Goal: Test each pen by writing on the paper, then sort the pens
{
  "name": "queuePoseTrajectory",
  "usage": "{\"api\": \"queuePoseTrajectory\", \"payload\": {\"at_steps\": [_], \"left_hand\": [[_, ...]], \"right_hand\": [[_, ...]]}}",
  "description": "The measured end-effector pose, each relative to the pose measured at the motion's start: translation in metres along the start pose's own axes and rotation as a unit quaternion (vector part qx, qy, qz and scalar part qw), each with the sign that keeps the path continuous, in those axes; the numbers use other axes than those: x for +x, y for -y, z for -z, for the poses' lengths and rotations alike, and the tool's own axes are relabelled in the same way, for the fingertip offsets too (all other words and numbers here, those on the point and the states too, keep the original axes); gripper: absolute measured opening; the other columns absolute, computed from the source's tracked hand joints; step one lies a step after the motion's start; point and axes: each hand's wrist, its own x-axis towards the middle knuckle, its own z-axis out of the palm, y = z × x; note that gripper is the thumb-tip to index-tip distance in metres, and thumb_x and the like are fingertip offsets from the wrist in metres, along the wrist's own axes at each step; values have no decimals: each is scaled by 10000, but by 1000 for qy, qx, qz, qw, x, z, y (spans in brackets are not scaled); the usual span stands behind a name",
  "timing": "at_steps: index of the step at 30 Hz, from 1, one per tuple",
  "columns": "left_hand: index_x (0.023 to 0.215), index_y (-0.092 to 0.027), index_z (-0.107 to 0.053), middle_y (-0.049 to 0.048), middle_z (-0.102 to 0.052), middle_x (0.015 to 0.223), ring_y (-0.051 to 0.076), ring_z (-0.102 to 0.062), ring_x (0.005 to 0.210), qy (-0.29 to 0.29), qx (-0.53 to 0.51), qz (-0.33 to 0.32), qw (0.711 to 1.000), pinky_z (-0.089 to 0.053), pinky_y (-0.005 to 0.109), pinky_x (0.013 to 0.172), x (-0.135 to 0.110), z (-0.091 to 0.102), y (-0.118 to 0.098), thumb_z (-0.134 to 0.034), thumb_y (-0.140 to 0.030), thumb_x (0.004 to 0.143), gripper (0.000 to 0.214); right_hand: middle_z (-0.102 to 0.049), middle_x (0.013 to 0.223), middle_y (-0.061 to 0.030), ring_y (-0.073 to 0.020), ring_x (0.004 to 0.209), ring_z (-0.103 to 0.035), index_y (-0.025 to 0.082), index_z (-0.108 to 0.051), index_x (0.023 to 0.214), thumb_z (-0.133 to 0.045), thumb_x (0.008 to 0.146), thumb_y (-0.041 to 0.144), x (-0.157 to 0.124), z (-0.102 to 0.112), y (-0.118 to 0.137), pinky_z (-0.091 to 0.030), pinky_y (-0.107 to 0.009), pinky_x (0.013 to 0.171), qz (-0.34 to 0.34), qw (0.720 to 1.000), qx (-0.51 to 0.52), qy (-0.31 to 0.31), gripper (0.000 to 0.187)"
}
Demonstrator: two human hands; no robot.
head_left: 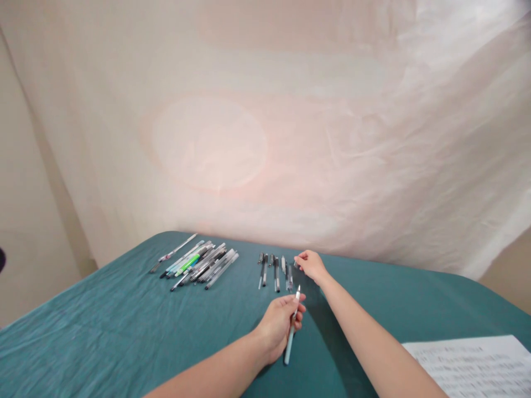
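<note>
My left hand [277, 325] is closed around a pen [289, 345] with a pale blue barrel and a white front section. The pen's bare tip points up and away from me. Farther forward, my right hand [312, 266] has its thumb and fingers pinched together just above the cloth. Something small and pale shows at those fingertips, too tiny to name. Directly left of the right hand lies a short row of pens and pen parts [277, 276], dark and clear, arranged roughly side by side.
A loose pile of several pens [207, 265], one bright green, lies at the far left of the table with its green cloth [124, 326]. A printed sheet of paper [473, 365] rests at the near right. A pale hanging sheet [290, 138] rises behind the table's far edge.
</note>
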Motion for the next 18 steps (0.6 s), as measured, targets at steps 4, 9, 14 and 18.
{"api": "queuePoseTrajectory", "payload": {"at_steps": [4,9,14,18], "left_hand": [[942,-69,-551,9,-486,647,33,-413,479,1,3,2,1000,-309,133,440,-1,-1,-1,-458,-145,823,169],[958,-82,-540,4,-484,651,32,-410,476,11,-2,-4,1000,-310,137,443,-2,-1,-1,-448,-145,828,171],[944,-101,-516,0,-491,655,38,-428,488,25,-11,-17,999,-316,146,457,1,2,2,-443,-143,828,144],[921,-112,-503,-2,-495,656,41,-435,491,30,-19,-25,999,-321,152,467,2,2,3,-437,-154,833,117]], "right_hand": [[-651,658,-51,-154,630,-582,172,-606,635,-581,682,327,9,-4,5,-366,-237,572,4,997,-73,-5,165],[-653,700,-62,-181,705,-583,183,-600,604,-581,679,319,9,-4,12,-354,-251,606,-2,994,-112,-6,156],[-641,689,-67,-177,710,-584,174,-582,609,-558,704,317,3,-1,14,-362,-242,602,-13,996,-82,-11,173],[-623,674,-45,-127,574,-566,163,-560,704,-525,741,325,-12,8,16,-365,-214,515,-39,999,-10,-2,170]]}}
